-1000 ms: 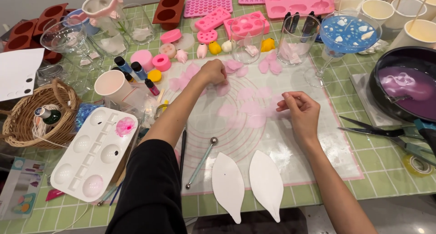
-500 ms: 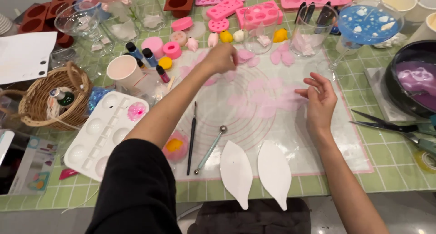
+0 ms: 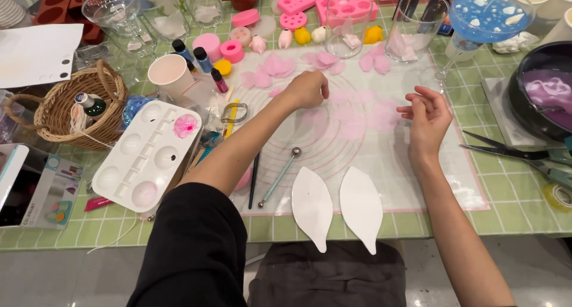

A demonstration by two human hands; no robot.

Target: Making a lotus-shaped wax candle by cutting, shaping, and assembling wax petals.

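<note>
far left: a wicker basket (image 3: 65,107) with small bottles stands on the green-gridded surface (image 3: 506,206), beside a white sheet (image 3: 36,54). next, a white palette (image 3: 146,155) with a pink stain in one well lies near a paper cup (image 3: 170,72) and small paint bottles (image 3: 202,60). a ball tool (image 3: 279,176) and a dark stick (image 3: 254,179) lie on the near left part of the clear mat (image 3: 417,182).

centre: the left hand (image 3: 307,89) rests knuckles up on the mat, its grip narrow, fingertips pinched at the mat's faint pink petals (image 3: 351,119); whether a petal is caught between them cannot be told. more pink petals, a loose cluster (image 3: 277,66), lie just beyond the hand, at the mat's far edge. two white leaf shapes (image 3: 336,206) lie side by side at the mat's near edge, overhanging the surface.

right of centre: the right hand (image 3: 426,119) hovers over the mat, fingers loosely curled, grip half closed and holding nothing visible. the petals lie between and under both hands.

far side: pink moulds (image 3: 342,6), a glass (image 3: 414,27) and a blue-filled stem glass (image 3: 488,15).

far right: a black bowl (image 3: 524,98) of lilac mass, scissors (image 3: 524,155) and a tape roll (image 3: 557,197).
</note>
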